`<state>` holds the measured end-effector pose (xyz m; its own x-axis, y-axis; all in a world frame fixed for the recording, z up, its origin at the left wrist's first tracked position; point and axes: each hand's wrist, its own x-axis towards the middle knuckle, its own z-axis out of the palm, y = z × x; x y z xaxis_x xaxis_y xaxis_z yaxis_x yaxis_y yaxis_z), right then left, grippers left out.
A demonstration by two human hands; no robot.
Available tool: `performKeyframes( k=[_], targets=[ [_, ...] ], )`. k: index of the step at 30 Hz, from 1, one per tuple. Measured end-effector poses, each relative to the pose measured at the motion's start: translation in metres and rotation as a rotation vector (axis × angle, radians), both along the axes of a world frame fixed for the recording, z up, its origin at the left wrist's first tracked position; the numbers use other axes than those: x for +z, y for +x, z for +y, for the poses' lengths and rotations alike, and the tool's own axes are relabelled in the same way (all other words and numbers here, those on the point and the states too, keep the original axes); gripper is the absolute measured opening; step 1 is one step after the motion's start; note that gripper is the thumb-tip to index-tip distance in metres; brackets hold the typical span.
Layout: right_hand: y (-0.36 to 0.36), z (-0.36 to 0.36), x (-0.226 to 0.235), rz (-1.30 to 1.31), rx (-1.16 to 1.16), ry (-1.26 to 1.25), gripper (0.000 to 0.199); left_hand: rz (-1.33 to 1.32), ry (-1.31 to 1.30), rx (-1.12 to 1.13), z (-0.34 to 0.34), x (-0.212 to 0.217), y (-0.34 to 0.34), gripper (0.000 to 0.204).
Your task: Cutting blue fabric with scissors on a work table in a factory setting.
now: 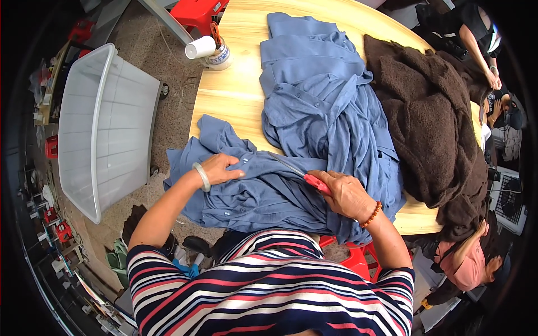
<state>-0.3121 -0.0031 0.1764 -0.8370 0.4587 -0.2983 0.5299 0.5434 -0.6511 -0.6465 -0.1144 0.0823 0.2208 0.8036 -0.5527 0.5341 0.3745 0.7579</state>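
Note:
A blue buttoned shirt (pixel 263 193) lies bunched at the table's near edge, in front of me. My left hand (pixel 216 169) grips its cloth near a small button; the thumb and forefinger show, while the other fingers are partly hidden in the folds. My right hand (pixel 346 193) is closed round the red handle of a pair of scissors (pixel 318 183). Their metal blades point up and left over the shirt, toward my left hand. Beyond lies a heap of similar blue shirts (pixel 319 106), touching the near one.
Brown fleecy cloth (pixel 420 112) covers the right of the wooden table (pixel 238 92). At its far left edge stand a tool holder (pixel 220 57) and a white cup (pixel 200 47). A wheeled translucent bin (pixel 123 129) stands left, a red stool (pixel 196 14) behind. People work along the right.

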Motion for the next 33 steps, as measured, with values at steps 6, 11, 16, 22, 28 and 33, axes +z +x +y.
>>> performKeyframes(
  k=[6, 11, 16, 22, 28, 33],
  targets=[
    [-0.013, -0.01, 0.011, -0.164, 0.17, 0.025, 0.036, -0.151, -0.122, 0.384, -0.027, -0.048, 0.013, 0.025],
    [-0.037, -0.023, 0.024, -0.167, 0.311, -0.023, 0.025, -0.578, -0.307, 0.807, -0.02, -0.023, 0.01, 0.021],
    [-0.045, -0.013, 0.02, -0.235, 0.18, 0.212, 0.018, -0.673, -0.452, 0.891, -0.022, -0.012, 0.005, 0.02],
    [-0.043, -0.012, 0.021, -0.145, 0.242, 0.071, 0.023, -0.716, -0.508, 0.851, -0.023, -0.024, -0.002, 0.023],
    [-0.027, 0.0, 0.004, 0.001, -0.006, 0.047, 0.038, -0.577, -0.287, 0.459, -0.028, 0.061, -0.007, 0.021],
    [-0.021, -0.006, -0.007, -0.031, 0.032, -0.01, 0.039, 0.013, -0.397, -0.115, -0.096, 0.062, -0.004, 0.018]
  ],
)
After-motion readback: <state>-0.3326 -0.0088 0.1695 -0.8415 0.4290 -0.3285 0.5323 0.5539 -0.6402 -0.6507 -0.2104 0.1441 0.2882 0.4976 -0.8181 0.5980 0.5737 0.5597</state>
